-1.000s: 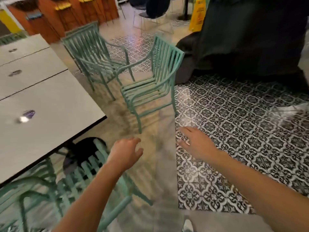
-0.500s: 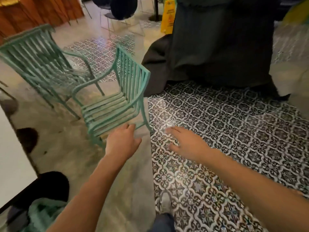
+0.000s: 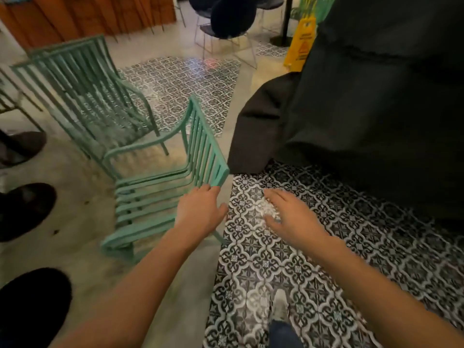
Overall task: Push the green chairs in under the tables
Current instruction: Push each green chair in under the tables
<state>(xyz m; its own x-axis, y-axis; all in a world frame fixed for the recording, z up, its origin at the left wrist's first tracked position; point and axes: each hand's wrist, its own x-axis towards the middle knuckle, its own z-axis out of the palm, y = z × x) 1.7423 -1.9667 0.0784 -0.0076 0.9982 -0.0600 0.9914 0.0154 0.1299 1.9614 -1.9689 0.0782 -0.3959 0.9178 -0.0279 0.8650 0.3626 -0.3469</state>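
The left hand reaches forward with straight, relaxed fingers, its fingertips at the lower corner of the slatted backrest of the nearer mint-green metal armchair; whether they actually touch the frame cannot be told. The right hand hangs spread and loose over the black-and-white patterned floor tiles, holding nothing, just to the right of that chair and apart from it. The nearer chair stands out in the open, straddling the edge between the bare concrete floor and the tiles, its seat facing left and away from the person. A second mint-green slatted armchair stands behind it, further left, close but slightly blurred. Dark round table bases show along the left edge. To the right, a large black cloth-covered bulk rises from the tiles, with a yellow wet-floor sign beyond it.
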